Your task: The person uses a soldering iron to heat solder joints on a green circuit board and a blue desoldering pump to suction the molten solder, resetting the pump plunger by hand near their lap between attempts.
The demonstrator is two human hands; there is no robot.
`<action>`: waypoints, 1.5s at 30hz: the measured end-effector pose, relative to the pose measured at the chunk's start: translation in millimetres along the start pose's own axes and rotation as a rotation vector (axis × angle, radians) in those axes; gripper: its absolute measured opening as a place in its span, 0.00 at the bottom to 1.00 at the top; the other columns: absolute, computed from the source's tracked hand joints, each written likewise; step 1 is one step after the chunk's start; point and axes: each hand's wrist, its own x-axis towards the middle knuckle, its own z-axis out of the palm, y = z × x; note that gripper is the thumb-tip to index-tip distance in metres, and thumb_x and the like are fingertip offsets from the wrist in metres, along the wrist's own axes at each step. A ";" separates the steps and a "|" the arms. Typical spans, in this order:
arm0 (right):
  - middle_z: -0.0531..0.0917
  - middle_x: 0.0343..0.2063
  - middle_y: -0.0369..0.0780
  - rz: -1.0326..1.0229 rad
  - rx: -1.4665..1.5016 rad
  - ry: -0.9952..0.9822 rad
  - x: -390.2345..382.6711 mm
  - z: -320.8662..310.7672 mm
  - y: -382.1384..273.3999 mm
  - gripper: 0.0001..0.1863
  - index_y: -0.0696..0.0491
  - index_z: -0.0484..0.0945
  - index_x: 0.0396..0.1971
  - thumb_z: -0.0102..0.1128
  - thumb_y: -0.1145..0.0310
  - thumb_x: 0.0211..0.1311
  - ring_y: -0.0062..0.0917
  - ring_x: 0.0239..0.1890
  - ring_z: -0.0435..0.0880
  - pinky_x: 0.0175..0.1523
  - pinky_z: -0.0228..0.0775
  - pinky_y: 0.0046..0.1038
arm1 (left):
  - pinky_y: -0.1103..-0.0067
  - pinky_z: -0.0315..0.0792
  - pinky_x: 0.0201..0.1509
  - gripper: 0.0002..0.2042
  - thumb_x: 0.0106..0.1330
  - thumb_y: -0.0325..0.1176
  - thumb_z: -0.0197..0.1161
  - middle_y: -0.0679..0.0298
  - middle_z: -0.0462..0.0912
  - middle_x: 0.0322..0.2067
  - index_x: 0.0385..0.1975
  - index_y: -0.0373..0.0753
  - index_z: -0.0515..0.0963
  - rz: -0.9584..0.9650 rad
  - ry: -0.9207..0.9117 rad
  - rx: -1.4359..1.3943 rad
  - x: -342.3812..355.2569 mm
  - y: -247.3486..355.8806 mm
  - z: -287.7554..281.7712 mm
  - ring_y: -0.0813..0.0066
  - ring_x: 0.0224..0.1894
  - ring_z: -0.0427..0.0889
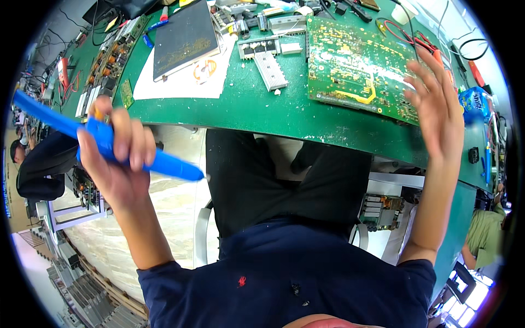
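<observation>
My left hand (123,158) is raised off the near left edge of the bench, its fingers wrapped round a long blue solder sucker (172,165). One tapered end points toward my lap, and the other sticks out to the upper left. A bit of orange shows beside my fingers. At the right, my right hand (437,109) is held up with its fingers spread and nothing in it. It is nearest the right edge of a large green circuit board (350,71), which lies solder side up. Whether the fingers touch the board I cannot tell.
On the green bench (246,117) lie a black notebook (183,41) on white paper (147,85), a finned metal heatsink (269,71) and a long component-covered board (112,57). Test leads (404,33) and a blue packet (474,103) are at the right. Other people (484,235) sit nearby.
</observation>
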 end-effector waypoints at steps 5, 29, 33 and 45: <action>0.67 0.59 0.55 0.110 0.283 0.102 115.6 -33.2 4.6 0.37 0.70 0.49 0.66 0.57 0.64 0.69 0.40 0.57 0.74 0.62 0.72 0.32 | 0.81 0.62 0.30 0.18 0.73 0.49 0.54 0.72 0.63 0.22 0.42 0.38 0.68 -0.003 0.041 -0.310 74.2 -6.8 -14.8 0.81 0.24 0.62; 0.80 0.49 0.45 0.047 -0.269 0.349 288.1 -96.0 30.2 0.26 0.56 0.70 0.58 0.57 0.54 0.69 0.28 0.48 0.83 0.57 0.76 0.30 | 0.76 0.71 0.37 0.23 0.68 0.56 0.58 0.68 0.68 0.25 0.34 0.39 0.64 -0.156 0.412 -0.265 133.4 -53.7 -39.9 0.75 0.28 0.69; 0.81 0.38 0.39 0.010 -0.372 0.318 211.3 -79.5 -0.9 0.24 0.57 0.72 0.54 0.61 0.57 0.66 0.24 0.43 0.83 0.51 0.76 0.24 | 0.70 0.74 0.43 0.24 0.71 0.56 0.53 0.63 0.67 0.28 0.32 0.37 0.63 -0.142 0.558 -0.252 139.9 -54.4 -36.2 0.69 0.31 0.70; 0.76 0.20 0.34 -0.096 -0.121 0.037 105.1 -103.3 -19.8 0.23 0.64 0.78 0.49 0.49 0.58 0.72 0.21 0.31 0.80 0.42 0.70 0.23 | 0.60 0.80 0.43 0.30 0.69 0.62 0.47 0.57 0.69 0.32 0.35 0.33 0.64 -0.032 0.744 -0.198 209.8 -56.9 -63.2 0.62 0.33 0.74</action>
